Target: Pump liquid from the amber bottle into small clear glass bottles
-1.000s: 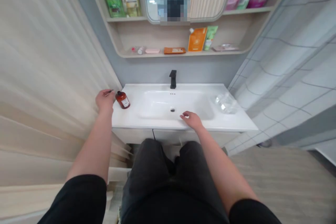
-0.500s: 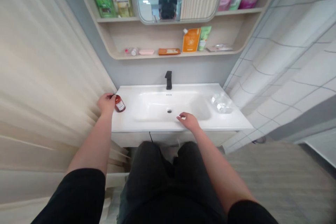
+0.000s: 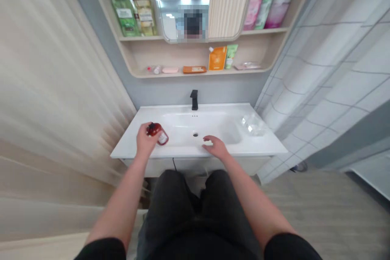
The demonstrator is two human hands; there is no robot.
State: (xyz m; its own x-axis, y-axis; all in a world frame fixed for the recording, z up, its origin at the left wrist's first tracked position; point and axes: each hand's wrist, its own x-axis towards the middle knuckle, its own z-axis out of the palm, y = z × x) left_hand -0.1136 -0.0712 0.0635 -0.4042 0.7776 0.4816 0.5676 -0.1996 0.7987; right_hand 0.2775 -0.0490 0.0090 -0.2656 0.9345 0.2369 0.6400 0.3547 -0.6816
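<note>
My left hand (image 3: 145,139) is closed around a reddish-brown bottle (image 3: 162,136) with a black top and a white label. The bottle is tilted, over the left part of the white sink (image 3: 178,150). Over the front of the basin, right of the drain (image 3: 195,134), my right hand (image 3: 215,146) hovers with fingers curved and apart, holding nothing. A black faucet (image 3: 194,100) stands behind the basin.
Clear plastic containers (image 3: 254,124) lie on the counter's right side. Above, a shelf (image 3: 170,40) carries green and yellow bottles, pink bottles, an orange pouch (image 3: 217,58) and a green tube (image 3: 230,57). A curtain (image 3: 61,101) hangs close on the left.
My left hand has brought the bottle from the counter's left edge rightward toward the basin, tilting it. The right hand's fingers have spread apart, its position nearly the same. The view has shifted slightly.
</note>
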